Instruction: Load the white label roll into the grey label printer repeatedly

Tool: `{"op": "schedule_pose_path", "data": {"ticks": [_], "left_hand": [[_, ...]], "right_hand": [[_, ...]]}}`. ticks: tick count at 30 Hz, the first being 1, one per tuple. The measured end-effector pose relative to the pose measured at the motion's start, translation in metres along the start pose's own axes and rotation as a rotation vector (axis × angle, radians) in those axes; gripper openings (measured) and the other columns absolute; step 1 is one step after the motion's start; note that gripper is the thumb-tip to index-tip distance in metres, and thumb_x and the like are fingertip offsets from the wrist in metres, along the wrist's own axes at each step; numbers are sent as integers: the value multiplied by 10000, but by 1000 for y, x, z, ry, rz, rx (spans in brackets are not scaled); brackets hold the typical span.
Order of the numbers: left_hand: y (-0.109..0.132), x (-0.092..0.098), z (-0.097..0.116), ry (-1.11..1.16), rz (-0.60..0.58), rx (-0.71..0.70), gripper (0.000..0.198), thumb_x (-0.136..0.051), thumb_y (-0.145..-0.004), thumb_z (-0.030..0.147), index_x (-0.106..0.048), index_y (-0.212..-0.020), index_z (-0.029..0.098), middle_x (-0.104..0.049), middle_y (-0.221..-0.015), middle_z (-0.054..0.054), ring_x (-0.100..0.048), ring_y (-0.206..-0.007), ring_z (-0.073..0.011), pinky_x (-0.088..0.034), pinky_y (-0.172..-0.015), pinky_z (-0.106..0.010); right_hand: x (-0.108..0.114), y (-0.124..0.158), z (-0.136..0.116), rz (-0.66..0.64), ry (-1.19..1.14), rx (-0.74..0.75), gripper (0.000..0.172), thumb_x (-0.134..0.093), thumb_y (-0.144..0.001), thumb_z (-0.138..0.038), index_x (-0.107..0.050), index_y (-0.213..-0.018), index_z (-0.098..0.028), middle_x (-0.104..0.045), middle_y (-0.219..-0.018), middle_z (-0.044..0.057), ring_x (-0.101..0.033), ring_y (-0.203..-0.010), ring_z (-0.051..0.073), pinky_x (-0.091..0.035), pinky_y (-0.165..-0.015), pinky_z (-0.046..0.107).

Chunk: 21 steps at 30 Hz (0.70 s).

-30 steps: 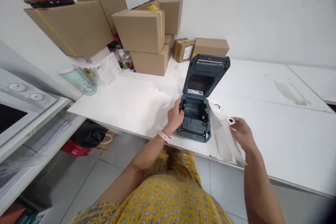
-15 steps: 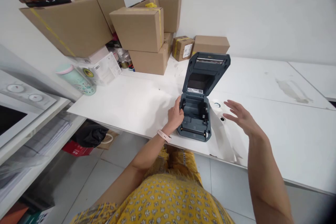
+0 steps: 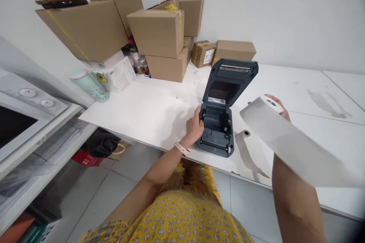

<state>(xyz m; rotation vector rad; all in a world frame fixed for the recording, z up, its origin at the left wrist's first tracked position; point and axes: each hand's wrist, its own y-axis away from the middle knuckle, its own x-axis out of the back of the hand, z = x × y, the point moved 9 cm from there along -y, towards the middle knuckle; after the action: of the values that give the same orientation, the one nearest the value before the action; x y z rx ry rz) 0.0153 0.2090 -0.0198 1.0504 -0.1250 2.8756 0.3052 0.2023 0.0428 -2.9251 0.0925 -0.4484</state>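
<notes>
A dark grey label printer (image 3: 218,125) stands near the front edge of the white table (image 3: 148,110) with its lid (image 3: 232,81) swung up and open. My left hand (image 3: 195,126) rests on the printer's left side, fingers curled against the casing. My right hand (image 3: 281,108) is raised above the table to the printer's right, gripping a white paper roll (image 3: 266,108); a long strip of paper trails from it toward the lower right. A smaller, nearly spent roll (image 3: 245,133) lies on the table right of the printer with its paper tail hanging over the edge.
Several cardboard boxes (image 3: 155,32) are stacked at the back left against the wall. A mint bottle (image 3: 89,85) and a white carton (image 3: 114,74) stand near them. A white shelf unit (image 3: 31,121) sits at the left. A dark bag (image 3: 99,145) lies under the table.
My right hand let go of the small roll, which now lies on the table, reached right and came back up holding a fuller white roll. My left hand stayed on the printer.
</notes>
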Motion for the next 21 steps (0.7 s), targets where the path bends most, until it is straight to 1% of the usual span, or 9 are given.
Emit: {"op": "schedule_pose_path", "data": {"ticks": [2, 5, 7, 9, 13, 15, 17, 19, 21], "left_hand": [[0, 0, 0, -6, 0, 7, 730, -444, -887, 101, -275, -1588, 215, -743, -1191, -94, -686, -1127, -281, -488, -1004, -413], [0, 1, 2, -11, -9, 23, 729, -432, -885, 99, -272, -1588, 208, -728, -1237, -101, -680, -1138, -290, -489, -1001, -429], [1, 2, 2, -14, -17, 35, 732, -437, -880, 98, -279, -1587, 206, -722, -1256, -103, -675, -1148, -299, -492, -997, -436], [2, 3, 3, -14, -16, 43, 735, -448, -877, 102, -285, -1586, 213, -723, -1254, -98, -674, -1152, -295, -491, -1000, -429], [3, 4, 2, -1, -1, 38, 725, -460, -888, 110, -290, -1584, 218, -722, -1256, -97, -672, -1168, -280, -486, -1013, -408], [3, 4, 2, 4, 1, 36, 720, -462, -891, 112, -293, -1584, 210, -718, -1267, -104, -671, -1175, -285, -488, -1015, -414], [3, 4, 2, 13, 3, 33, 718, -467, -894, 117, -292, -1584, 213, -713, -1281, -105, -669, -1184, -289, -491, -1018, -422], [3, 4, 2, 26, 4, 25, 714, -471, -897, 119, -292, -1582, 214, -704, -1303, -105, -659, -1209, -287, -488, -1032, -425], [3, 4, 2, 49, 7, 18, 703, -470, -900, 116, -300, -1577, 204, -690, -1332, -110, -647, -1239, -280, -481, -1054, -420]], "right_hand": [[-27, -3, -24, -80, -5, -13, 829, -731, -684, -658, -453, -1409, -367, -673, -1304, 101, -707, -1045, 349, -612, -669, 448], [-87, -14, -52, -304, 253, 38, 763, -816, -651, -523, -575, -1329, -270, -686, -1275, 102, -675, -1124, 340, -579, -928, 479], [-123, -21, -57, -446, 491, 109, 748, -815, -653, -478, -588, -1330, -253, -657, -1325, 104, -638, -1203, 340, -508, -1058, 492], [-147, -27, -49, -548, 686, 137, 776, -809, -653, -471, -574, -1363, -263, -617, -1383, 108, -607, -1257, 351, -483, -1083, 491], [-167, -34, -20, -676, 896, 98, 846, -764, -722, -536, -481, -1482, -298, -563, -1470, 116, -562, -1332, 373, -478, -1074, 482], [-171, -34, -7, -706, 942, 70, 939, -744, -745, -571, -376, -1563, -292, -535, -1506, 143, -547, -1351, 402, -481, -1062, 505], [-173, -33, -1, -708, 936, 80, 964, -719, -776, -580, -301, -1600, -306, -520, -1530, 143, -545, -1358, 409, -483, -1056, 517], [-173, -32, 0, -688, 892, 122, 917, -701, -803, -567, -309, -1596, -323, -505, -1553, 120, -536, -1373, 396, -475, -1073, 519], [-169, -27, -1, -669, 835, 146, 832, -679, -830, -537, -377, -1568, -300, -499, -1562, 111, -524, -1392, 379, -458, -1104, 520]]}}
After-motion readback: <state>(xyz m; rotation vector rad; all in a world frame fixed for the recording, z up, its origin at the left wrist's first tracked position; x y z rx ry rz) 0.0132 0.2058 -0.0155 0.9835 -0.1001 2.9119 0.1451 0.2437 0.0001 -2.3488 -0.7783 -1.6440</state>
